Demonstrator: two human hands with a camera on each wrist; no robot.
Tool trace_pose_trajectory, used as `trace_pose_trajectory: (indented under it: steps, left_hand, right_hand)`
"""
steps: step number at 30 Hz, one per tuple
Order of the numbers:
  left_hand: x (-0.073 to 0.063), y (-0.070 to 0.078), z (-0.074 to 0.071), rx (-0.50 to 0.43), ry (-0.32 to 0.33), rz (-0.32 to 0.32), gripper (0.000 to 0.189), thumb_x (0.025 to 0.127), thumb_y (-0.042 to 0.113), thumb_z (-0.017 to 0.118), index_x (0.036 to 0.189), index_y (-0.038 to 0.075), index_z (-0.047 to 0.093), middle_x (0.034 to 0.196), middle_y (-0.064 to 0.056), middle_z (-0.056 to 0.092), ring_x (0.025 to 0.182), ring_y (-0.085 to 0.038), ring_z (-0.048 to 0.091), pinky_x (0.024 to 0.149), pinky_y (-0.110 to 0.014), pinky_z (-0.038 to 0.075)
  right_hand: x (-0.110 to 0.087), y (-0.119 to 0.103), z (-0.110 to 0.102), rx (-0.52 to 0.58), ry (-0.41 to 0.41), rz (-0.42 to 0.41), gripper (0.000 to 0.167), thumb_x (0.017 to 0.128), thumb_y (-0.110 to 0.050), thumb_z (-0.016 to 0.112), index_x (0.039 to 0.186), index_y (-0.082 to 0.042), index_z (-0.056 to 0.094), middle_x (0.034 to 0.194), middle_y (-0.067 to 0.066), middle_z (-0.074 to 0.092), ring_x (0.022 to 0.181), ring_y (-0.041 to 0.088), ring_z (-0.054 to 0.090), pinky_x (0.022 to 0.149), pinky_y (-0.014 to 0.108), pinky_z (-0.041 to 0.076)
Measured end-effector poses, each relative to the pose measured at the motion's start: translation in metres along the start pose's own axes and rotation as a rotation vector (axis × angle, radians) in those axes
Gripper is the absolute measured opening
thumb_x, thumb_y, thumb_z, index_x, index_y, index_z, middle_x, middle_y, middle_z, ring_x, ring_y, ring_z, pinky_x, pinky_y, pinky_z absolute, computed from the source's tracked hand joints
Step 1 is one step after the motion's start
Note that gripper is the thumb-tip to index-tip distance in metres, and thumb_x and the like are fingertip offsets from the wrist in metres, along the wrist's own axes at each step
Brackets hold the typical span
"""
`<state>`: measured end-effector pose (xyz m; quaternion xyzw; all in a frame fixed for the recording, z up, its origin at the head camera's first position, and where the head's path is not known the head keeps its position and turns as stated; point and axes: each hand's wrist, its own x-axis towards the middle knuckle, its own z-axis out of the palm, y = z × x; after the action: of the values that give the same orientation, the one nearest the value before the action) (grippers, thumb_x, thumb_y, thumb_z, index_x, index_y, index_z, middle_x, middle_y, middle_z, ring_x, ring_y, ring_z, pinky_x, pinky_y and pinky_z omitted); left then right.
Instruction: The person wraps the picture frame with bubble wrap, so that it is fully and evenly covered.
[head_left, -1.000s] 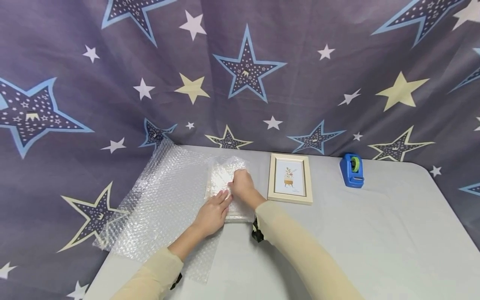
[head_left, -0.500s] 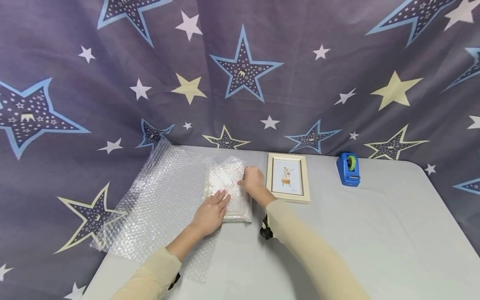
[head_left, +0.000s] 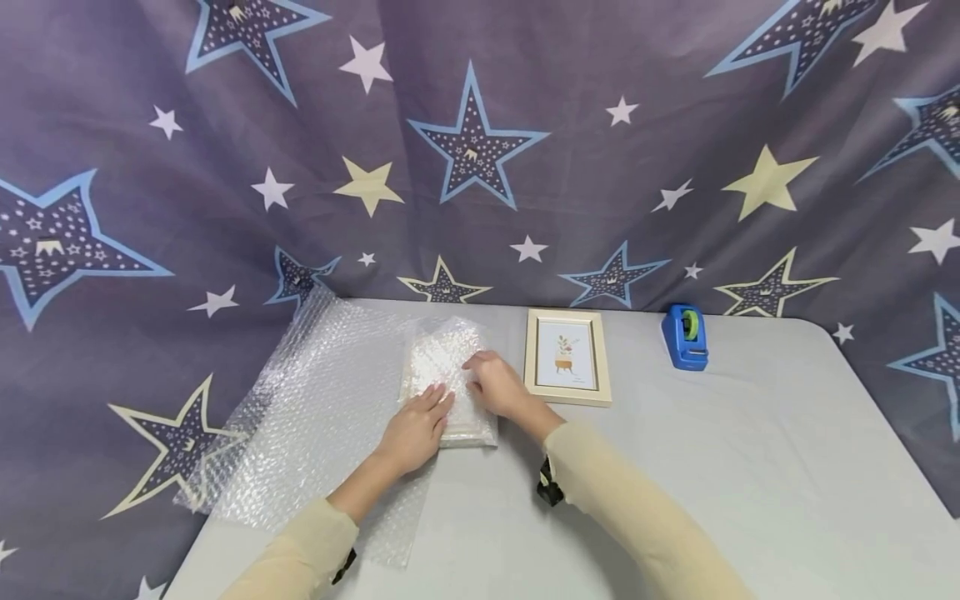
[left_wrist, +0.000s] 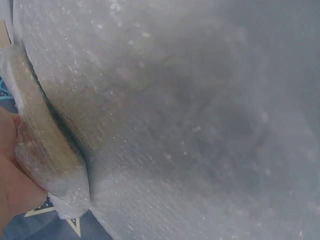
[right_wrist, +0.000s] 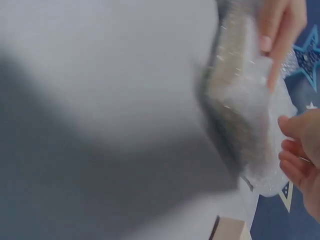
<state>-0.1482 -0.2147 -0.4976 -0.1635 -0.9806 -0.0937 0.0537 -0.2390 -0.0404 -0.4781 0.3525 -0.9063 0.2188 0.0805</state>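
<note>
A flat, boxy bundle [head_left: 441, 346] in bubble wrap lies on the table, showing pale gold edges through the plastic in the left wrist view. My left hand [head_left: 412, 427] rests on its lower left part with the fingers laid out straight. Over its right side is my right hand [head_left: 501, 385], fingers loosely bent and fingertips close over the wrap; in the right wrist view nothing shows between them. A large loose sheet of bubble wrap [head_left: 322, 400] spreads left of the bundle, partly under my left arm.
To the right of the bundle lies a pale gold picture frame [head_left: 530, 354] with a potted-plant print. Farther right stands a blue tape dispenser [head_left: 685, 342] with green tape. A star-patterned curtain [head_left: 570, 200] hangs behind the white table [head_left: 750, 467].
My right hand went from the bundle's middle to its right edge, then came back slightly over the wrap with looser fingers. The left hand stayed on the bundle. The head view shifted a little.
</note>
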Motion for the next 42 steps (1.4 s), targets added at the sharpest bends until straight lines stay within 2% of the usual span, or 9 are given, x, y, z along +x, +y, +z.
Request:
trace_pose_trajectory:
  steps: [4,10,13,20,24,27,32,39,42]
  left_hand:
    - [-0.002,0.0,0.001,-0.014,0.004,-0.001,0.04,0.097,0.019,0.051,0.135,0.006,0.055,0.144,-0.017,0.05,0.136,-0.034,0.046,0.113,-0.049,0.039]
    - [0.0,-0.001,-0.001,-0.03,-0.03,-0.011,0.042,0.098,0.02,0.05,0.138,0.007,0.052,0.146,-0.016,0.047,0.138,-0.034,0.044,0.114,-0.05,0.038]
    - [0.002,-0.003,-0.005,-0.083,-0.064,-0.024,0.043,0.098,0.02,0.05,0.138,0.006,0.051,0.147,-0.016,0.046,0.139,-0.035,0.042,0.115,-0.051,0.037]
    - [0.011,-0.004,-0.022,-0.283,-0.14,-0.095,0.047,0.096,0.02,0.054,0.138,0.0,0.048,0.148,-0.021,0.044,0.139,-0.038,0.04,0.115,-0.053,0.035]
    - [0.015,-0.005,-0.028,-0.218,-0.126,-0.087,0.048,0.096,0.023,0.055,0.137,-0.002,0.048,0.146,-0.021,0.046,0.137,-0.036,0.043,0.114,-0.05,0.037]
    - [0.02,-0.005,-0.029,-0.135,-0.114,-0.045,0.05,0.097,0.024,0.053,0.138,-0.003,0.047,0.146,-0.021,0.046,0.138,-0.035,0.043,0.114,-0.049,0.038]
    - [0.027,-0.004,-0.027,-0.032,-0.154,0.01,0.054,0.098,0.026,0.049,0.141,-0.006,0.042,0.149,-0.023,0.041,0.141,-0.036,0.038,0.118,-0.048,0.034]
    - [0.022,-0.01,-0.023,-0.019,-0.196,-0.066,0.059,0.099,0.033,0.048,0.144,-0.004,0.037,0.153,-0.021,0.036,0.144,-0.035,0.033,0.119,-0.05,0.031]
    - [0.021,-0.011,-0.021,-0.016,-0.184,-0.06,0.061,0.098,0.034,0.049,0.145,-0.003,0.036,0.153,-0.021,0.036,0.143,-0.035,0.034,0.118,-0.05,0.031]
  right_hand:
    - [-0.009,-0.003,0.006,-0.01,-0.08,-0.097,0.033,0.085,-0.004,0.067,0.118,0.001,0.064,0.118,0.014,0.068,0.115,0.027,0.062,0.105,0.034,0.049]
    - [-0.014,-0.004,0.011,0.004,-0.105,-0.086,0.035,0.09,-0.007,0.064,0.124,0.002,0.061,0.125,0.015,0.065,0.12,0.028,0.059,0.109,0.035,0.046]
    - [-0.015,-0.003,0.012,0.01,-0.105,-0.087,0.036,0.09,-0.008,0.063,0.125,0.002,0.06,0.126,0.016,0.063,0.121,0.029,0.058,0.109,0.036,0.046]
    - [-0.016,0.001,0.015,-0.022,-0.113,-0.106,0.036,0.092,-0.01,0.061,0.126,0.0,0.06,0.128,0.014,0.062,0.123,0.027,0.057,0.11,0.034,0.045]
    - [-0.017,0.002,0.017,-0.021,-0.095,-0.119,0.035,0.091,-0.01,0.062,0.125,0.0,0.061,0.126,0.014,0.063,0.121,0.027,0.058,0.11,0.034,0.046]
    - [-0.018,0.002,0.017,-0.011,-0.091,-0.119,0.034,0.091,-0.009,0.062,0.124,0.001,0.061,0.126,0.014,0.063,0.121,0.028,0.058,0.11,0.035,0.045]
    - [-0.018,0.003,0.015,-0.013,-0.092,-0.113,0.034,0.092,-0.008,0.061,0.125,0.002,0.06,0.125,0.014,0.063,0.12,0.027,0.058,0.109,0.035,0.046]
    - [-0.016,0.002,0.015,-0.043,-0.098,-0.132,0.034,0.091,-0.01,0.062,0.124,0.0,0.061,0.125,0.013,0.063,0.12,0.027,0.058,0.11,0.034,0.045]
    - [-0.016,0.001,0.014,-0.052,-0.102,-0.127,0.034,0.091,-0.011,0.063,0.123,-0.001,0.061,0.124,0.012,0.063,0.12,0.026,0.057,0.11,0.034,0.044]
